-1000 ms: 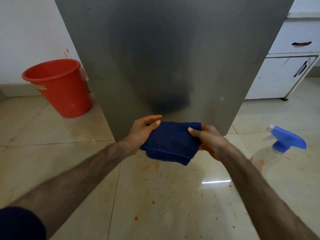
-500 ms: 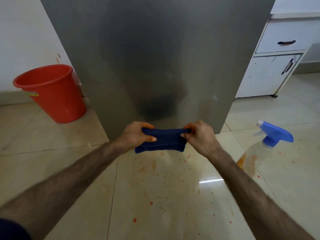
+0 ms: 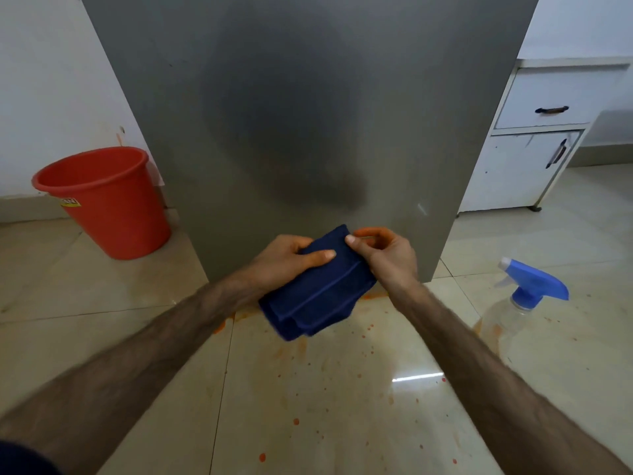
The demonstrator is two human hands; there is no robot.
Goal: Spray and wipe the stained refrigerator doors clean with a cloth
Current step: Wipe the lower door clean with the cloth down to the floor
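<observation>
A folded dark blue cloth (image 3: 317,296) hangs in front of the lower edge of the grey refrigerator door (image 3: 301,108). My left hand (image 3: 284,260) grips its left side with the thumb laid across the top. My right hand (image 3: 385,253) pinches its upper right corner. The cloth tilts down to the left, its folded layers showing along the lower edge. A clear spray bottle (image 3: 513,313) with a blue trigger head stands on the floor to the right, apart from both hands. The door shows a dark damp patch just above the cloth.
A red bucket (image 3: 106,204) stands on the floor left of the refrigerator, by the white wall. A white cabinet (image 3: 534,145) with dark handles is at the back right. Orange-red splatter dots the glossy tiled floor (image 3: 308,399) below my hands.
The cloth went from stretched flat between both hands to folded thicker and tilted. Both hands moved closer together, and the view shifted slightly.
</observation>
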